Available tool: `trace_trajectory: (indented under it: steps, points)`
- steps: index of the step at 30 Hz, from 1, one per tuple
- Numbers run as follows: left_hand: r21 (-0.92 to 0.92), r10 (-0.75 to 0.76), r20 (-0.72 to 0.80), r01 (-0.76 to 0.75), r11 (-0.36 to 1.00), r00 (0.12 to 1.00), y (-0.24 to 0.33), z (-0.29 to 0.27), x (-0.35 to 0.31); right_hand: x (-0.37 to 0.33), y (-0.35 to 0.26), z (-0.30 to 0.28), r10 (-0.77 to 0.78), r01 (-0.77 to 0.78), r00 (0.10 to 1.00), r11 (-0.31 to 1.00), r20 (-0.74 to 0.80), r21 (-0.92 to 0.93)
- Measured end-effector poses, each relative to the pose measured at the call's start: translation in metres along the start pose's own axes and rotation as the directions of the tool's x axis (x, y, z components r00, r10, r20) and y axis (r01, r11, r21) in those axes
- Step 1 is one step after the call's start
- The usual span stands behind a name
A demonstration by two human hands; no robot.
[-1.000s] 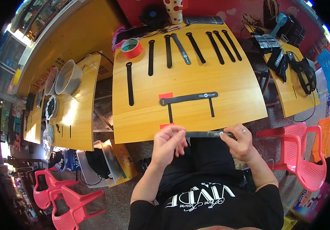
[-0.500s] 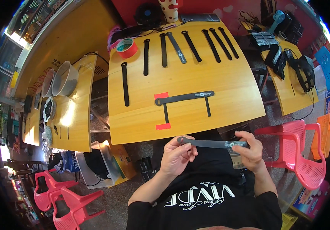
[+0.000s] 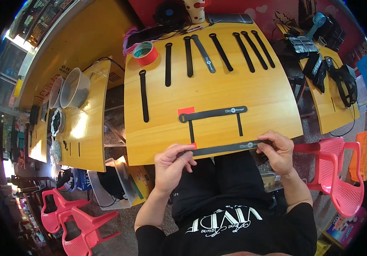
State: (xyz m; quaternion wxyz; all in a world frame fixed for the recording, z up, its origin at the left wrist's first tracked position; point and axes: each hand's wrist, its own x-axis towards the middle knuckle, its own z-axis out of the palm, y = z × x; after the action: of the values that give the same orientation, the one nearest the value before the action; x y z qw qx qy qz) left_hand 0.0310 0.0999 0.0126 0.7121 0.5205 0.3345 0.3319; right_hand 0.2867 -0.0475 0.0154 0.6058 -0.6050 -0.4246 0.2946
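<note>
Long, flat dark-grey strap [image 3: 224, 149], pinched in the grips of the left hand [image 3: 169, 168] and right hand [image 3: 278, 152] at a glossy yellow wood-grain worktop's [image 3: 217, 91] near edge; a red wall [image 3: 230, 7] stands behind.

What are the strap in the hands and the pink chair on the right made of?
The dark strap looks like fabric or soft plastic, I can't tell which: it's thin, flat, mostly dull. The pink chair is probably hard plastic: shiny, evenly coloured, with little holes.
</note>
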Motion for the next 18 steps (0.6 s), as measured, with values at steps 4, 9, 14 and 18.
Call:
trace_trajectory:
  steps: [4, 9, 14, 18]
  points:
    - [0.161, 0.046, -0.108, -0.028, 0.987, 0.993, 0.002, -0.011, 0.028, 0.031, 0.008, 0.006, -0.188, 0.187, 0.982, 0.971, 0.003, -0.151]
    - [0.078, -0.053, -0.128, 0.063, 0.995, 0.990, -0.001, -0.019, 0.060, 0.058, 0.030, 0.008, -0.024, 0.023, 1.000, 0.995, -0.003, -0.096]
    - [0.071, -0.108, -0.152, 0.120, 0.990, 0.982, -0.005, -0.022, 0.076, 0.072, 0.043, 0.008, 0.053, -0.054, 0.998, 0.988, -0.016, -0.143]
    - [0.119, -0.124, -0.199, 0.149, 0.982, 0.972, -0.003, -0.020, 0.084, 0.075, 0.051, 0.008, 0.121, -0.134, 0.989, 0.976, -0.085, -0.172]
